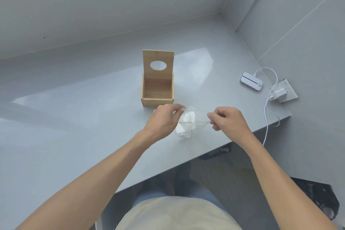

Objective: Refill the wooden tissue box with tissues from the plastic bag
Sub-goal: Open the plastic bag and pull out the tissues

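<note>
Head view:

- Grey, smooth, glossy worktop (74, 117): fills the left and middle of the view; its near edge runs on a slant from lower left to the right corner.
- Square light-wood tissue box (157, 90): stands near the middle of the worktop, well in from every edge. Hinged lid (158, 63) upright at the far side, with an oval opening cut through it. The inside shows bare wood.
- Clear plastic zip bag with a thin red line along its mouth (193, 117): held just above the worktop, between the box and the near edge, close to the box's front wall.
- White folded tissues (183, 129): sit inside the bag, bunched at its lower end, which is at or just above the worktop.
- Left hand (164, 119): fingers curled, pinching the left side of the bag's mouth.
- Right hand (227, 118): fingers curled, pinching the right side of the bag's mouth, which is stretched between the two hands.
- White flat oblong device with a dark stripe (251, 81): lies near the worktop's right edge.
- White cable (267, 106): runs from the device to a white plug adapter (279, 93) in a socket plate by the right corner, then hangs over the edge.
</note>
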